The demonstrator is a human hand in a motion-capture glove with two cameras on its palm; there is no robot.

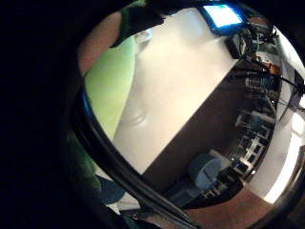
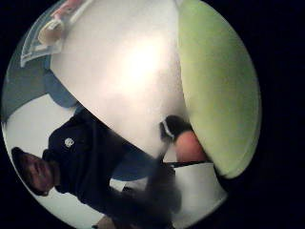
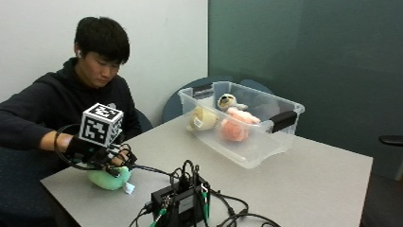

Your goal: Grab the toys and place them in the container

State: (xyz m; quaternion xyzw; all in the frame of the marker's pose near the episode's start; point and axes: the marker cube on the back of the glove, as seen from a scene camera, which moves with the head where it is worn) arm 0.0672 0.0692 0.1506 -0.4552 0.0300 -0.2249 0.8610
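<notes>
Outside view shows your gloved right hand (image 3: 100,153) curled onto the soft green plush toy (image 3: 109,178) at the grey surface's (image 3: 315,184) seven o'clock; cables could snag while carrying toward the clear plastic container (image 3: 252,146).

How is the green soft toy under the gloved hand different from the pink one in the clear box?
The green plush toy lies on the grey table near the person; the pink plush toy sits inside the clear plastic container. The green one is gripped from above by the gloved right hand; the pink one is untouched. The green one lies alone; the pink one has other toys beside it. Both look like soft stuffed toys.
</notes>
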